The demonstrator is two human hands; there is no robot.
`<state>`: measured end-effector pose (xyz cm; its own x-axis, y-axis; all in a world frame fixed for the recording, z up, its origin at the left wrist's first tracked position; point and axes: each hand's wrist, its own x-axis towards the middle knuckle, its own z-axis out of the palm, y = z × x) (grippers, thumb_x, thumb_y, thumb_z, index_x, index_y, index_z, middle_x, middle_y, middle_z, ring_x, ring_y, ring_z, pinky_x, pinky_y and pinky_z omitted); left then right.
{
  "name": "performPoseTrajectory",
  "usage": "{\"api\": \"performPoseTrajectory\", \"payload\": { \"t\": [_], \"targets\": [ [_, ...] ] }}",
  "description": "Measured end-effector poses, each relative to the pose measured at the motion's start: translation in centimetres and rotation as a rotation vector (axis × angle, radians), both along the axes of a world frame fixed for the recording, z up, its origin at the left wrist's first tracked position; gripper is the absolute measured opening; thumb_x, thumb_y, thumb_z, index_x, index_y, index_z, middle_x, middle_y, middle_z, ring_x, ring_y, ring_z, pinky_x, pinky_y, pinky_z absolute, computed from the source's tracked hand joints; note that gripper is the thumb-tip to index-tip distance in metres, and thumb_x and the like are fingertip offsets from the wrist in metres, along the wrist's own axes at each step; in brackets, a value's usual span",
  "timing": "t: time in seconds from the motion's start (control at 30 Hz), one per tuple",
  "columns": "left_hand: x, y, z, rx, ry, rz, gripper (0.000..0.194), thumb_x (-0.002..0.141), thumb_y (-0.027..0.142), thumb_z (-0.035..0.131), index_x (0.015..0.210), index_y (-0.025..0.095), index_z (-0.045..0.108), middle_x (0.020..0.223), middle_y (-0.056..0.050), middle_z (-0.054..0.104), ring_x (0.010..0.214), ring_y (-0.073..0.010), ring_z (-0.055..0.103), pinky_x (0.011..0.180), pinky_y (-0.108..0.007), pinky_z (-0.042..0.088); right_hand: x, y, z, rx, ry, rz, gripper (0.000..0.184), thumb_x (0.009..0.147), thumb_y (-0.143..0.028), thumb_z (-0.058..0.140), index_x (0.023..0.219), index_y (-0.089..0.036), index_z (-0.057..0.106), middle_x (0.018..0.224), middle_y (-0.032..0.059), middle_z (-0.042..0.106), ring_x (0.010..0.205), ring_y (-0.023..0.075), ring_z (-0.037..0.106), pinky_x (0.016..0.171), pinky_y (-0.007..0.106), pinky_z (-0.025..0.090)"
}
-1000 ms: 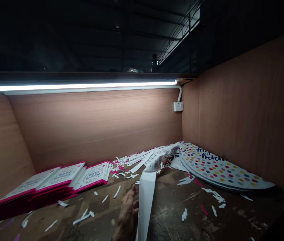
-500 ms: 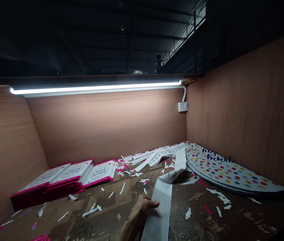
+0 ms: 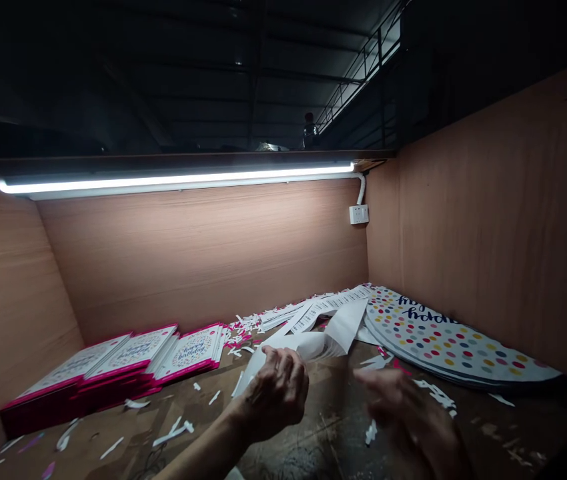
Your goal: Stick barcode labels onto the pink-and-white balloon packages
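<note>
My left hand (image 3: 278,383) is raised over the middle of the table with its fingers curled closed on a long white label strip (image 3: 308,345). The strip loops behind the knuckles and runs back towards a pile of printed label strips (image 3: 336,303) near the rear corner. To the right, my right hand (image 3: 411,417) hovers over the table, smeared by motion, so I cannot make out its fingers or anything in them. Beyond it lies a stack of white sheets with coloured dots (image 3: 443,340) and dark lettering, curved along its front edge.
Stacked pink-edged "happy birthday" packs (image 3: 138,350) stand at the left. White and pink paper scraps (image 3: 176,432) are strewn over the worn wooden table (image 3: 323,427). Wooden panels (image 3: 203,247) enclose three sides, with a lamp tube (image 3: 178,179) and a socket (image 3: 358,214) at the back.
My left hand has risen and closed on the strip, which now bends up and left instead of lying straight towards me. My right hand has come into view. The view has shifted slightly.
</note>
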<state>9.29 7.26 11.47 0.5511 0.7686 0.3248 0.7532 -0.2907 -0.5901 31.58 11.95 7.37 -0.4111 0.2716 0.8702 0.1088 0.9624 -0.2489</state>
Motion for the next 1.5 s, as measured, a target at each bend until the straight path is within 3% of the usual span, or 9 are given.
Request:
{"api": "performPoseTrajectory", "payload": {
  "t": [0.07, 0.2, 0.4, 0.6, 0.7, 0.8, 1.17, 1.4, 1.5],
  "targets": [
    [0.4, -0.8, -0.3, 0.161, 0.281, -0.077, 0.034, 0.077, 0.005, 0.033, 0.098, -0.002, 0.058, 0.087, -0.026, 0.064, 0.072, -0.0340, 0.061, 0.056, -0.050, 0.048, -0.4, 4.0, 0.1, -0.200, -0.030, -0.068, 0.028, 0.087, -0.017, 0.039, 0.111, -0.018, 0.054, 0.097, 0.0092, 0.064, 0.091, 0.0198, 0.059, 0.077, 0.034, 0.049],
    [-0.2, -2.4, -1.8, 0.240, 0.165, -0.185, 0.039, 0.076, 0.005, 0.032, 0.106, 0.001, 0.056, 0.089, -0.023, 0.065, 0.079, -0.0332, 0.061, 0.067, -0.051, 0.047, -2.7, 9.0, 0.7, -0.487, -0.273, 0.060, 0.037, 0.083, -0.031, 0.048, 0.114, -0.012, 0.055, 0.121, 0.0139, 0.053, 0.114, 0.0254, 0.045, 0.098, 0.043, 0.034],
    [-1.6, -4.3, -3.5, 0.275, 0.170, -0.230, 0.042, 0.079, 0.013, 0.034, 0.117, 0.011, 0.053, 0.105, -0.015, 0.063, 0.098, -0.0344, 0.053, 0.092, -0.058, 0.028, -6.1, 9.8, 1.4, -0.542, -0.447, 0.337, 0.027, 0.074, -0.039, 0.060, 0.081, -0.014, 0.067, 0.077, 0.0048, 0.066, 0.078, 0.0203, 0.060, 0.070, 0.030, 0.047],
    [0.7, -2.7, -1.8, 0.115, -0.511, -0.081, 0.080, 0.074, 0.064, 0.042, 0.131, 0.008, 0.034, 0.122, -0.021, 0.052, 0.116, -0.0360, 0.040, 0.099, -0.054, 0.023, -7.3, 8.1, 0.9, -0.478, -0.525, 0.403, 0.021, 0.068, -0.027, 0.065, 0.054, -0.012, 0.061, 0.049, -0.0036, 0.052, 0.049, 0.0083, 0.045, 0.049, 0.020, 0.034],
    [1.5, -0.9, -0.9, -0.248, -0.870, 0.196, 0.040, 0.080, 0.049, 0.047, 0.096, 0.016, 0.062, 0.091, -0.011, 0.064, 0.089, -0.0289, 0.054, 0.079, -0.041, 0.038, -7.1, 7.1, 0.6, -0.370, -0.513, 0.311, 0.019, 0.065, -0.018, 0.065, 0.049, -0.013, 0.057, 0.046, -0.0061, 0.042, 0.050, 0.0075, 0.036, 0.053, 0.023, 0.029],
    [2.0, 0.4, -1.1, -0.531, -1.071, 0.263, 0.032, 0.082, 0.038, 0.044, 0.058, 0.018, 0.053, 0.058, 0.002, 0.047, 0.061, -0.0150, 0.045, 0.058, -0.026, 0.033, -6.7, 6.6, 0.3, -0.289, -0.526, 0.280, 0.015, 0.066, -0.012, 0.061, 0.051, -0.014, 0.057, 0.049, -0.0068, 0.036, 0.052, 0.0075, 0.034, 0.054, 0.023, 0.025],
    [2.1, 0.2, -2.9, -0.475, -1.199, 0.192, 0.029, 0.076, 0.035, 0.038, 0.052, 0.020, 0.032, 0.052, 0.002, 0.036, 0.052, -0.0122, 0.033, 0.053, -0.027, 0.024, -7.7, 6.4, -1.7, -0.147, -0.532, 0.351, 0.018, 0.061, -0.012, 0.055, 0.045, -0.015, 0.047, 0.047, -0.0077, 0.036, 0.044, 0.0058, 0.030, 0.048, 0.020, 0.027],
    [3.3, 1.2, -4.2, -0.477, -2.328, 0.022, 0.033, 0.055, 0.037, 0.068, 0.050, 0.017, 0.042, 0.048, 0.004, 0.039, 0.049, -0.0091, 0.034, 0.050, -0.023, 0.026, -8.4, 6.4, -3.1, -0.042, -0.351, 0.312, 0.016, 0.064, -0.013, 0.041, 0.050, -0.018, 0.047, 0.049, -0.0020, 0.048, 0.050, 0.0114, 0.041, 0.063, 0.027, 0.035],
    [3.8, 1.6, -4.9, -0.359, -2.436, 0.040, 0.036, 0.051, 0.038, 0.071, 0.049, 0.017, 0.042, 0.046, 0.005, 0.040, 0.046, -0.0064, 0.031, 0.047, -0.021, 0.023, -8.7, 6.6, -3.3, -0.026, -0.298, 0.308, 0.019, 0.068, -0.014, 0.040, 0.051, -0.018, 0.047, 0.046, -0.0024, 0.046, 0.048, 0.0110, 0.040, 0.061, 0.026, 0.035]
  ]
}}
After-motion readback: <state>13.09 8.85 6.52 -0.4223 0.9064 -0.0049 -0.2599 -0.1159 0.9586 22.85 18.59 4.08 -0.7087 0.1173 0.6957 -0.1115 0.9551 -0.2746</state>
